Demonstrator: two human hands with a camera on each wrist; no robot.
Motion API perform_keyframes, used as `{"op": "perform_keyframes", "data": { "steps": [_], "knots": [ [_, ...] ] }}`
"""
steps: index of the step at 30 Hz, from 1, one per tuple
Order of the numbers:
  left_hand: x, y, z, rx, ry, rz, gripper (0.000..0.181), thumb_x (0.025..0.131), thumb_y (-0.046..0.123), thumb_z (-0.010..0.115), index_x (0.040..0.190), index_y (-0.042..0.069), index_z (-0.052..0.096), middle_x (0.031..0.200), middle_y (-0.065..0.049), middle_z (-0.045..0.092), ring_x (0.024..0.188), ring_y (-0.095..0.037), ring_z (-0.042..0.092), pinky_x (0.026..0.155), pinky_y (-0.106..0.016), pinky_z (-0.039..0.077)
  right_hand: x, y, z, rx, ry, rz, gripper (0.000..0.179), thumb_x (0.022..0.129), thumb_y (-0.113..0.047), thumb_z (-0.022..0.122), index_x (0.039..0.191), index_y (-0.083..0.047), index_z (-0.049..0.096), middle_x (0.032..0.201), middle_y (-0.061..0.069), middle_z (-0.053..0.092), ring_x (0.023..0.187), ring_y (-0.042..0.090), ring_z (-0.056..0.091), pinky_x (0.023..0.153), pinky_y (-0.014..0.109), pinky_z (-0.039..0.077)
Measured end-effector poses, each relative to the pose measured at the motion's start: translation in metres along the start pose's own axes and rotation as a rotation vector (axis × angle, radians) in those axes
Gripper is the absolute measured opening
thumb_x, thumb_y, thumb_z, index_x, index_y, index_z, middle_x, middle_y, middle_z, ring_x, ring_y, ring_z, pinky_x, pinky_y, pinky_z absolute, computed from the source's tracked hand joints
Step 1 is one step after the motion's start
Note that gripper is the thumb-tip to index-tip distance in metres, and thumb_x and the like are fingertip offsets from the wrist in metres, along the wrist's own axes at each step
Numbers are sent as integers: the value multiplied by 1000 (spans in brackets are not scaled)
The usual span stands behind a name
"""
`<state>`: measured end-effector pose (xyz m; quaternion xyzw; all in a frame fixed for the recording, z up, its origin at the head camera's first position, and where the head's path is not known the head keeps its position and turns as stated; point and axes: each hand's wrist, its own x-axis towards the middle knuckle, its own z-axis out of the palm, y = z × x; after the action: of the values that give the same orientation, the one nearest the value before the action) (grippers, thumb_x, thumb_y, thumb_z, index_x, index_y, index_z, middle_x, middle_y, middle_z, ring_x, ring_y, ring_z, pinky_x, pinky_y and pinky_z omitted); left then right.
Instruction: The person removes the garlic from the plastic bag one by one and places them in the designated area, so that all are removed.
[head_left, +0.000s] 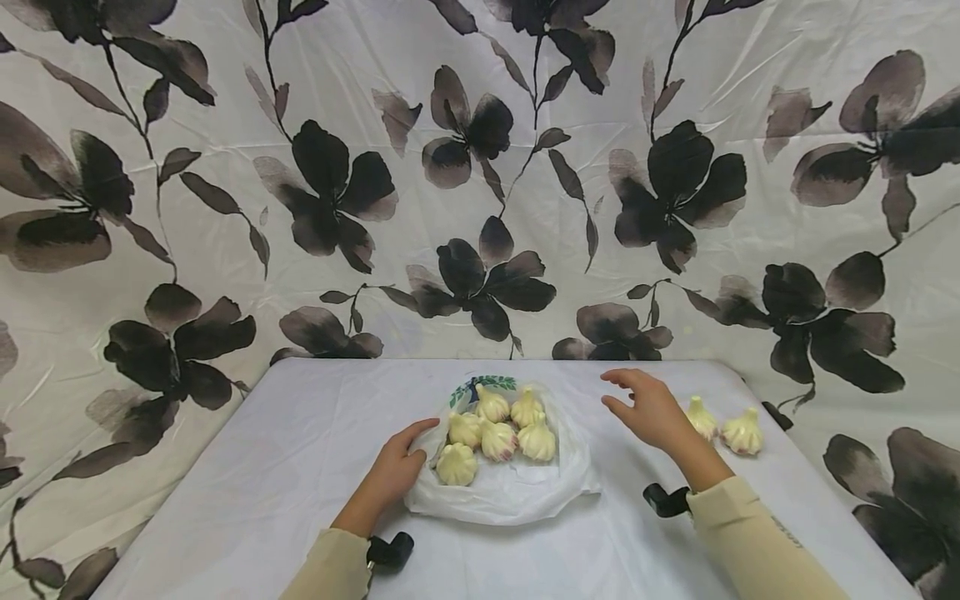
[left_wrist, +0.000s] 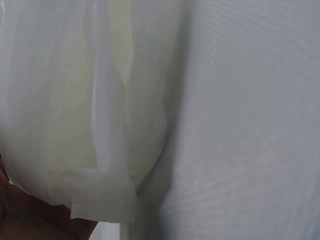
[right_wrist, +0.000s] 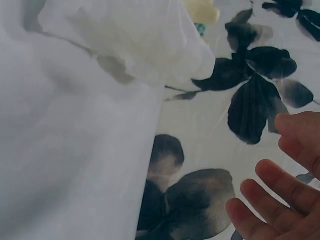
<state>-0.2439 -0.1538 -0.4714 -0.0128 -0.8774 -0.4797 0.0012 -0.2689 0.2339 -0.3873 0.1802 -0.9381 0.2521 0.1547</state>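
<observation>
While the left hand [head_left: 393, 471] attends the white plastic bag [head_left: 502, 504], the right hand [head_left: 649, 408] is raised between the bag and two separate bulbs [head_left: 742, 432] on the right side of the white-covered table [head_left: 247, 483]. The garlic is in two places: six garlic bulbs [head_left: 498, 441] show in the mouth of the bag, and the two others sit beyond the right wrist, one of them partly hidden by it.

Grip state, right: fingers and thumb spread apart—nothing held, as the right wrist view confirms. Grip state, left: at the bag's left edge, index finger extended; whether the rim is pinched or merely touched cannot be told, since the left wrist view shows mostly translucent plastic.

Step in hand: judged from this layout, bulbs are being transferred singly between bag and tabletop, with the left hand steadying the bag. The direction of transfer cannot be determined from the present positions. Next move: either way, it calls for the right hand to take one bulb between thumb and fingers and lift it—while the left hand keeps the soft rim from folding over the contents.
</observation>
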Motion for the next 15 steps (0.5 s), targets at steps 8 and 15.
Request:
{"op": "perform_keyframes", "data": {
  "steps": [8,15],
  "knots": [
    [-1,5,0,27,0,-10,57,88,2,42,140,23,52,152,-11,42,143,-37,33,114,-59,28,2,-12,8,74,-16,-38,37,90,-20,67,125,-9,62,125,14,63,110,32,61,89,45,55],
    [-1,5,0,38,-4,-22,56,89,2,42,140,23,51,152,-11,42,143,-37,33,115,-59,28,4,-23,17,118,-29,-69,36,90,-18,68,124,-8,62,123,11,64,109,30,62,88,43,56]
  ]
}}
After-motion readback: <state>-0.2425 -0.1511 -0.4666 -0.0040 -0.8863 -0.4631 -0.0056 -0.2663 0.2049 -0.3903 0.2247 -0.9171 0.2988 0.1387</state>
